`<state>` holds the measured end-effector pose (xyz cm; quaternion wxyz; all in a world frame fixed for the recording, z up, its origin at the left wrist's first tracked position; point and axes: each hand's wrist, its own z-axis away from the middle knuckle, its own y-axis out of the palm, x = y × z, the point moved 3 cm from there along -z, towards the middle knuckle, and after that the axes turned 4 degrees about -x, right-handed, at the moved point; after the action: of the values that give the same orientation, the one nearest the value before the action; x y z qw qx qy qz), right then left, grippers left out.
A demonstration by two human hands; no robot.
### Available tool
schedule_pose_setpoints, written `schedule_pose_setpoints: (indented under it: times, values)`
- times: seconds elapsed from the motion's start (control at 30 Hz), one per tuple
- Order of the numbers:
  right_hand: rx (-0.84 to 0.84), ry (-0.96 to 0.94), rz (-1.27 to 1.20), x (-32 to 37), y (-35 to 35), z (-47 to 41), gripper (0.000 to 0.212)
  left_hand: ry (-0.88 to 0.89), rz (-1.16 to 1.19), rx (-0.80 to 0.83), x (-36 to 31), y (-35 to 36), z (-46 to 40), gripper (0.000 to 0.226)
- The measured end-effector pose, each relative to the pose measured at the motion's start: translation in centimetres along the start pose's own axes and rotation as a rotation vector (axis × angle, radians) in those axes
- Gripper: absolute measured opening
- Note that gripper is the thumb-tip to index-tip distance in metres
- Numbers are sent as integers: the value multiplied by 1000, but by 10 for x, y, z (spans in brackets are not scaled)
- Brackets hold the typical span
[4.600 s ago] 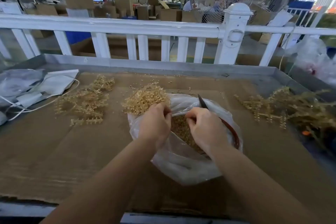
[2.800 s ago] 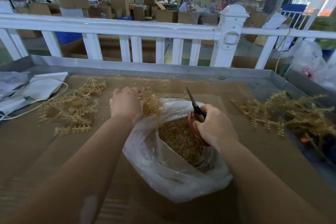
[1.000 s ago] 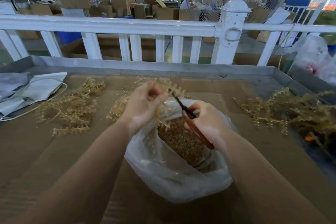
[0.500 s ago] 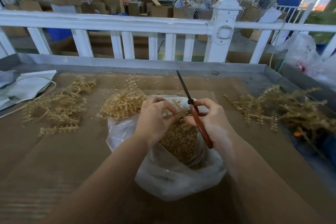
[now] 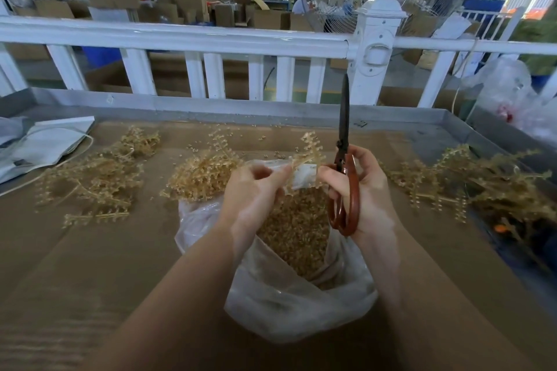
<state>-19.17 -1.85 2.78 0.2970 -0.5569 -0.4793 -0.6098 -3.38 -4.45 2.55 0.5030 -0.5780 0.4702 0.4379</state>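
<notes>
A clear plastic bag [image 5: 289, 301] lies open on the cardboard-covered table [image 5: 90, 265], filled with small tan beads [image 5: 295, 223]. My left hand [image 5: 250, 190] pinches a tan beaded plastic sprig [image 5: 310, 147] just above the bag's mouth. My right hand [image 5: 361, 190] grips red-handled scissors [image 5: 345, 178], blades together and pointing straight up, while its fingertips also touch the sprig's stem. A heap of similar sprigs [image 5: 205, 175] lies just left of the bag.
More tan sprigs [image 5: 99, 172] are spread at the left, and a greener pile [image 5: 482, 184] at the right. White bags with a cord [image 5: 45, 141] sit far left. A metal rim [image 5: 271, 108] and white fence [image 5: 211, 39] border the far side.
Both hands rose slightly from the bag's mouth. The scissors swung from leaning left to upright. A sprig now stands between the fingertips of both hands.
</notes>
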Motion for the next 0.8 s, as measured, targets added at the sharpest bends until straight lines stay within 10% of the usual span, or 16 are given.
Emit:
schedule_pose_setpoints:
  times: [0.17,0.37,0.8]
  values:
    - [29,5,-41,-3,-2,-1,44,-217,-126,211,7,12,6,46]
    - [75,20,-24,-10,-4,-2,41,-608,873,240,12,22,3,38]
    - [57,-127,316,-19,-5,0,38,-493,634,140,31,27,2,61]
